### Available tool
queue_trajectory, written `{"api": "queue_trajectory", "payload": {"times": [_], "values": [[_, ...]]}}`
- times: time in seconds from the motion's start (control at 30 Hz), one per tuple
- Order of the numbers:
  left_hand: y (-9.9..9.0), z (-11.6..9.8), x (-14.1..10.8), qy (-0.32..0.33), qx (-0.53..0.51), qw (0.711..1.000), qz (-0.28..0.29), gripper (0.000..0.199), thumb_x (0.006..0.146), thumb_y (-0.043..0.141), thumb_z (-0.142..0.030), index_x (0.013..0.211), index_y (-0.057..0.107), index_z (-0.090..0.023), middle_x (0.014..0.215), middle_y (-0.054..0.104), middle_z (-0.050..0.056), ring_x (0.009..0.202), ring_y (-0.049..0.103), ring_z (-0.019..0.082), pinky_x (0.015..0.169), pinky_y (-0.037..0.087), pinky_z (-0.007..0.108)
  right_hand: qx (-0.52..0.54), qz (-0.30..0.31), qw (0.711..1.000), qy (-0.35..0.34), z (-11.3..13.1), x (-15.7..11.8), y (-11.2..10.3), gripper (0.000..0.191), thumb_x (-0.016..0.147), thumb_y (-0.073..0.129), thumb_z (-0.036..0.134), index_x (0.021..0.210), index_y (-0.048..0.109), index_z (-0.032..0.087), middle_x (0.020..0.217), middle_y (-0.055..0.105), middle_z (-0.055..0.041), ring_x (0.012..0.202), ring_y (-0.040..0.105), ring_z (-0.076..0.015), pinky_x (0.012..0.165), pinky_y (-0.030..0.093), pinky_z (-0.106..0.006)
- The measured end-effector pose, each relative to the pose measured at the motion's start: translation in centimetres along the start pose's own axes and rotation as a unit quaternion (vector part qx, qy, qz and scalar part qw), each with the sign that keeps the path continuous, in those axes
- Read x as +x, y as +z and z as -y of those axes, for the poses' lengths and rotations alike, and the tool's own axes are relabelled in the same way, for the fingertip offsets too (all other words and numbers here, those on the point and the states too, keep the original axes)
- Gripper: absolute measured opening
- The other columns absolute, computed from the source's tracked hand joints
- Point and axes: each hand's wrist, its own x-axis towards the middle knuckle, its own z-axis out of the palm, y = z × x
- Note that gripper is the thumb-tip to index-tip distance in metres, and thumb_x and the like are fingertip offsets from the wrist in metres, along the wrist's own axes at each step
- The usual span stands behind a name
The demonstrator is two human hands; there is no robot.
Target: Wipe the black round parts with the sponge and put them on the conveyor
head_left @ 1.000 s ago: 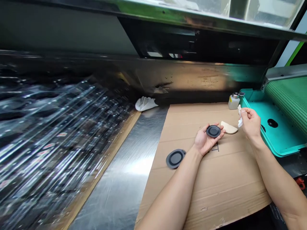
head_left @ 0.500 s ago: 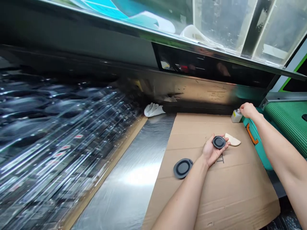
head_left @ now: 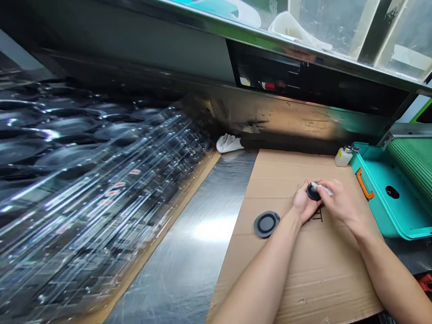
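A small dark round lid-like piece (head_left: 312,192) lies in my left hand (head_left: 301,203), held by its fingers, palm up. My right hand (head_left: 337,200) pinches a soft white piece (head_left: 324,189) against this dark piece; whether it is a wipe or a pad I cannot make out. To the left, a larger grey oval lid-like piece (head_left: 266,224) with a ring-shaped groove rests on the cardboard (head_left: 297,270). Beyond my hands stands a small white bottle (head_left: 343,157) with a yellow label and its metal cap flipped up.
At right sits a teal tray (head_left: 374,216) with an orange handle (head_left: 365,183), near a green belt (head_left: 411,155). A white glove (head_left: 229,143) lies at the back of the metal table (head_left: 189,252). Stacked clear plastic trays (head_left: 101,180) fill the left. A metal-edged shelf (head_left: 286,49) overhangs the back.
My right hand has come from the bottle to my left hand, with a white piece in its fingers. The cream half-round pad no longer shows on the cardboard. The view has shifted slightly.
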Motion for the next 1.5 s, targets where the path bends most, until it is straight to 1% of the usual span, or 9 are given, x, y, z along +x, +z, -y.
{"api": "queue_trajectory", "payload": {"times": [0.1,0.2,0.63,0.93,1.1,1.13,1.2,1.3,1.5], "values": [[-0.2,0.3,0.3,0.012,0.003,1.000,0.004,0.045,0.104,0.035,-0.035,0.089,0.070,-0.012,0.088,0.073,0.011,0.096,0.071,0.021,0.097,0.054,0.034,-0.047,0.010,0.999,0.005,0.1,-1.7,3.7,0.018,0.098,0.049,0.022,0.097,0.068,0.021,0.101,0.069,-0.0086,0.093,0.064,-0.0218,0.082,0.048,-0.031],[-0.5,0.4,0.4,0.029,0.004,1.000,-0.003,0.046,0.104,0.034,-0.034,0.085,0.070,-0.013,0.088,0.073,0.011,0.099,0.071,0.021,0.102,0.051,0.034,-0.090,0.017,0.996,0.006,-0.5,-1.4,5.0,0.018,0.099,0.046,0.020,0.097,0.064,0.019,0.103,0.067,-0.0104,0.095,0.062,-0.0229,0.082,0.047,-0.032],[-0.3,0.8,0.0,0.032,0.042,0.998,-0.023,0.043,0.103,0.035,-0.032,0.086,0.070,-0.012,0.090,0.075,0.012,0.101,0.071,0.024,0.104,0.051,0.039,-0.055,0.051,0.997,0.007,-0.6,-1.3,4.6,0.020,0.098,0.045,0.018,0.091,0.063,0.019,0.098,0.066,-0.0091,0.092,0.061,-0.0207,0.083,0.046,-0.030],[-0.3,0.9,0.0,0.034,0.046,0.998,-0.023,0.043,0.103,0.034,-0.031,0.086,0.069,-0.012,0.094,0.074,0.013,0.105,0.070,0.023,0.106,0.048,0.035,-0.029,0.048,0.998,0.019,-0.4,-0.9,4.1,0.021,0.095,0.049,0.016,0.088,0.068,0.019,0.095,0.069,-0.0085,0.089,0.062,-0.0196,0.082,0.045,-0.028],[-0.4,0.5,0.1,0.021,0.070,0.997,-0.031,0.042,0.103,0.037,-0.036,0.099,0.070,-0.010,0.095,0.074,0.014,0.102,0.071,0.026,0.099,0.054,0.040,0.094,0.110,0.989,-0.024,-0.7,-0.8,2.3,0.022,0.088,0.057,0.020,0.069,0.067,0.020,0.068,0.065,-0.0001,0.068,0.058,-0.0150,0.067,0.042,-0.025],[-0.4,0.3,0.1,0.015,0.062,0.998,-0.028,0.044,0.103,0.036,-0.037,0.101,0.069,-0.009,0.096,0.074,0.015,0.101,0.071,0.026,0.097,0.056,0.040,0.131,0.075,0.989,0.002,-1.0,-0.8,1.7,0.023,0.089,0.057,0.024,0.068,0.067,0.020,0.066,0.065,0.0007,0.066,0.058,-0.0145,0.065,0.042,-0.024],[-0.3,0.0,0.2,0.000,0.034,0.999,-0.024,0.048,0.104,0.032,-0.040,0.107,0.067,-0.007,0.099,0.074,0.016,0.099,0.072,0.026,0.091,0.059,0.039,0.192,-0.075,0.974,0.092,-1.9,-0.9,0.6,0.025,0.091,0.057,0.033,0.075,0.070,0.018,0.070,0.067,-0.0001,0.067,0.059,-0.0149,0.063,0.044,-0.024],[-0.2,-0.4,0.1,-0.009,0.004,0.999,-0.037,0.052,0.104,0.030,-0.044,0.120,0.061,-0.006,0.106,0.072,0.019,0.101,0.071,0.028,0.085,0.061,0.040,0.239,-0.255,0.921,0.171,-3.0,-0.8,-0.6,0.029,0.088,0.060,0.042,0.083,0.072,0.016,0.077,0.068,-0.0028,0.070,0.060,-0.0164,0.063,0.046,-0.026],[0.1,-0.5,-0.3,-0.002,-0.016,0.998,-0.056,0.053,0.103,0.031,-0.041,0.132,0.055,-0.004,0.106,0.072,0.020,0.104,0.071,0.030,0.081,0.064,0.040,0.263,-0.300,0.898,0.188,-3.7,-0.7,-1.0,0.029,0.086,0.062,0.043,0.085,0.072,0.015,0.065,0.059,0.0006,0.054,0.048,-0.0122,0.051,0.039,-0.025]]}}
